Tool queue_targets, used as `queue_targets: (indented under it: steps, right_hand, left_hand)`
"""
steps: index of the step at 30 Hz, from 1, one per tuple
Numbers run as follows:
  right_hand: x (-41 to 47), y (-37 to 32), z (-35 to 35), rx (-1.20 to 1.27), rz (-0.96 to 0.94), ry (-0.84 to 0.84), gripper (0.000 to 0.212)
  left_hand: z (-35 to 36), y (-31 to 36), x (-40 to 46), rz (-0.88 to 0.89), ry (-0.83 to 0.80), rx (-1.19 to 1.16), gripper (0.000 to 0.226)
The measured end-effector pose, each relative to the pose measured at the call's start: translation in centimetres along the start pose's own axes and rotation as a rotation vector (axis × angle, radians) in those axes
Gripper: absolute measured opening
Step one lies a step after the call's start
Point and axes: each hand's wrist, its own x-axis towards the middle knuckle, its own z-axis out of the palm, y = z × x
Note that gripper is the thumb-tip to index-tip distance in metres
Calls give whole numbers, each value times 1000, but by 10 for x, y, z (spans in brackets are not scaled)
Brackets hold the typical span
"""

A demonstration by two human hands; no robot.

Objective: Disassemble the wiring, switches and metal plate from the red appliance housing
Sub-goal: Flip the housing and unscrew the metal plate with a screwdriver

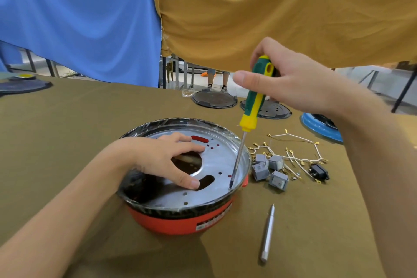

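My left hand (171, 160) lies palm down, fingers spread and nearly straight, fingertips and thumb pressing flat, forearm reaching in from lower left, while my right hand (291, 81) is raised, fingers curled round a tool handle, thumb extended leftward, forearm entering from the right.

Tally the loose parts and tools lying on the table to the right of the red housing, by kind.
Grey switches: 4
Black power socket: 1
Bundle of white wires: 1, single wires too tangled to count
Silver metal rod: 1
Total: 7
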Motion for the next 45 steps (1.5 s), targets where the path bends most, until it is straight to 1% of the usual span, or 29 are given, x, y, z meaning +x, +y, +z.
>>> queue_targets:
  steps: [1,2,4,7,9,11,13,14,16,17,18,21,25,27,29,30,31,32,34,35,36,37,39,40,41,43,44,45]
  right_hand:
    - [2,1,1,-94,9,39,52]
    - [3,1,2,-125,-5,71,53]
    - [3,1,0,-5,-66,47,41]
    - [2,3,-7,195,-157,-83,17]
    - [-1,4,-9,267,-168,-128,11]
    - [-2,4,-9,299,-134,-106,11]
    - [-1,4,-6,269,-86,-60,11]
    - [0,3,-4,235,-62,-42,19]
    - [3,4,-1,99,-23,6,45]
    - [4,3,-1,35,-23,38,49]
    - [3,2,-1,26,-44,50,46]
    - [1,3,-6,167,-145,-23,29]
    - [-6,3,-14,333,-208,-153,27]
    - [-10,5,-19,367,-219,-198,25]
    - [-10,6,-19,333,-187,-190,24]
    - [-10,6,-18,294,-153,-153,23]
    - [-8,5,-14,227,-104,-115,20]
    - [-5,4,-10,123,-46,-89,23]
    - [0,2,-5,-103,8,-20,48]
    - [0,0,-4,-110,-25,14,51]
    - [0,-1,-5,-36,-72,15,47]
    - [-1,-1,-7,51,-120,-15,38]
    - [-3,0,-13,158,-189,-105,23]
    - [-5,0,-14,202,-209,-148,20]
    - [-7,1,-16,257,-225,-181,21]
    - [-9,1,-17,368,-219,-222,30]
    - [-9,0,-15,381,-185,-213,33]
    - [-8,-2,-11,350,-132,-175,32]
  left_hand:
    - [0,0,0,0,-1,-3,94]
    - [0,1,0,-1,-2,-8,94]
    - [-1,1,-1,-4,-5,-17,95]
    - [0,2,-1,-6,0,-20,94]
    - [0,3,-2,-8,-2,-22,95]
    - [0,4,-3,-11,-5,-22,96]
    - [-1,4,-3,-14,-8,-20,98]
    - [-1,5,-3,-14,-10,-17,99]
    - [0,5,-3,-12,-8,-16,99]
    - [0,5,-3,-13,-6,-15,99]
    - [0,6,-3,-14,-6,-13,99]
    - [-1,5,-3,-16,-3,-11,97]
    - [0,5,-3,-22,4,-9,94]
    - [0,5,-3,-23,3,-6,94]
    - [0,4,-3,-23,3,-2,94]
    - [0,4,-3,-19,3,1,95]
    - [0,4,-3,-15,1,2,96]
    - [0,4,-3,-14,0,0,97]
    - [0,5,-4,-15,-1,-6,97]
    - [0,5,-3,-15,-1,-5,96]
    - [0,5,-3,-15,1,-3,94]
    - [0,5,-3,-16,1,-3,93]
    - [0,4,-4,-19,-2,-6,93]
    - [0,4,-4,-21,-3,-6,93]
    - [0,5,-4,-20,-4,-5,94]
    - [0,5,-4,-16,-3,-7,93]
    - [0,5,-4,-15,-1,-7,93]
    - [0,5,-4,-16,0,-4,94]
